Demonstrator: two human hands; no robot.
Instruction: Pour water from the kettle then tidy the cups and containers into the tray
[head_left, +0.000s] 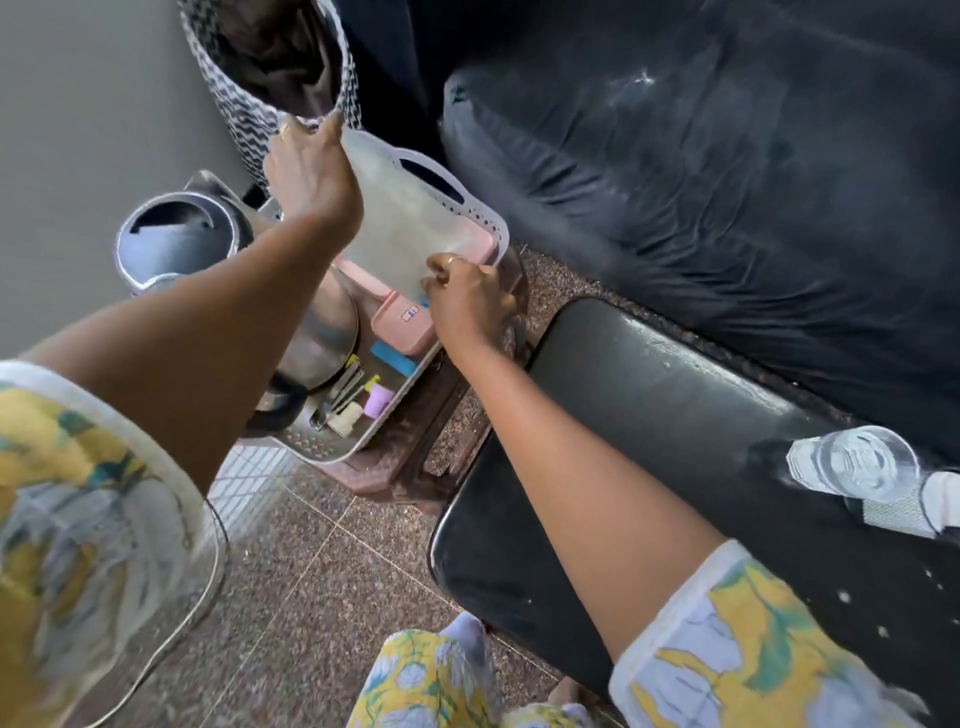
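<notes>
Your left hand (311, 166) pinches the far corner and your right hand (467, 301) the near edge of what looks like a translucent lid (400, 228) over the tray (485, 221), kettle (327, 322) along its left edge.

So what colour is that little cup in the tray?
Purple. The head view shows the little cup at the near end of the tray.

The tray (491, 221) was white with a perforated pattern, the lid (405, 223) frosted clear, the container (405, 325) pink, the cup (378, 402) purple, the kettle (324, 322) silver, the basket (249, 124) black-and-white zigzag, the sleeves (78, 493) yellow, green and pale-blue floral, the sofa (727, 182) and stool (623, 415) black, and the floor (322, 571) speckled brown.
</notes>
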